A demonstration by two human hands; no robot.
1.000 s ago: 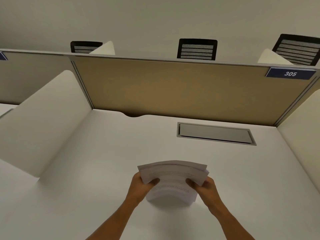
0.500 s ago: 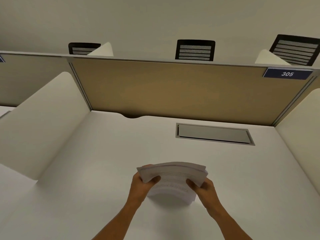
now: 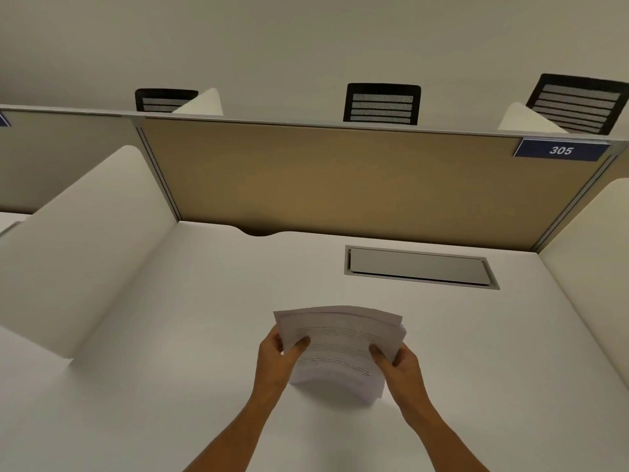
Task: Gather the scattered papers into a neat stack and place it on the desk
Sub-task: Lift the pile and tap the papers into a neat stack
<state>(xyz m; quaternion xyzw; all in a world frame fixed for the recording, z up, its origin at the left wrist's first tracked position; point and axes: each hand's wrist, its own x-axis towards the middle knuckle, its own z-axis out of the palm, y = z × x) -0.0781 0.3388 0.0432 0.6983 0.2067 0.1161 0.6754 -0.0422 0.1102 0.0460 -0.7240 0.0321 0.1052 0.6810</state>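
Little had moved since earlier frame: papers (image 3: 340,342) shifted barely, bottom edge on counter (image 3: 170,335). Left hand (image 3: 274,361) gripped left edge, right hand (image 3: 396,364) gripped right edge, thumbs on front sheet. Stack stood between hands, bowed, long axis left-right, top edges uneven. Both hands equally near; laying flat not yet done.

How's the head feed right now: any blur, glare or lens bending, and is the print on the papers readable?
Head view: soft, even light with no glare; the paper stack throws a faint shadow on the desk; wide-angle bending curves the partition top edge; print on the top sheet is too blurred to read, while the 305 label is legible; left hand and right hand look fairly sharp.
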